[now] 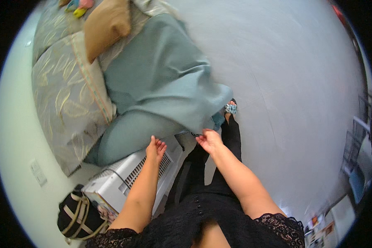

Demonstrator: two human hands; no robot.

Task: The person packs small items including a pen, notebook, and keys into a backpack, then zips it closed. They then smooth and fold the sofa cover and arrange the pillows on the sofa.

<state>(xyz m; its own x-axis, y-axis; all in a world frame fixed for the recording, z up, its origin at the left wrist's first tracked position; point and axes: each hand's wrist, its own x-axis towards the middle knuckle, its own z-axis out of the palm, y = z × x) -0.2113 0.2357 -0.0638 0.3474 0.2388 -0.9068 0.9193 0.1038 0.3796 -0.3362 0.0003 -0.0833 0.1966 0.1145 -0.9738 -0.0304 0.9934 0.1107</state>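
A teal-blue cloth cover (pixel 165 78) lies loosely draped over the end of a sofa, with folds running toward its near corner. That corner is pinched between the thumb and fingers of my right hand (pixel 210 141). My left hand (pixel 156 149) is beside the cover's near edge, above a white appliance; its fingers are loosely bent and apart, with nothing visible in them. The sofa's patterned grey back cushion (pixel 66 99) stands along the wall. A tan pillow (pixel 106 29) leans farther up on the seat.
A white slatted appliance (pixel 130 177) stands close by my left forearm, with a dark cord across it. Next to it is a black bag with beige straps (pixel 80 217). My sandaled foot (pixel 230 108) is on the grey floor (pixel 277 103). Chairs (pixel 357 182) stand at the far right.
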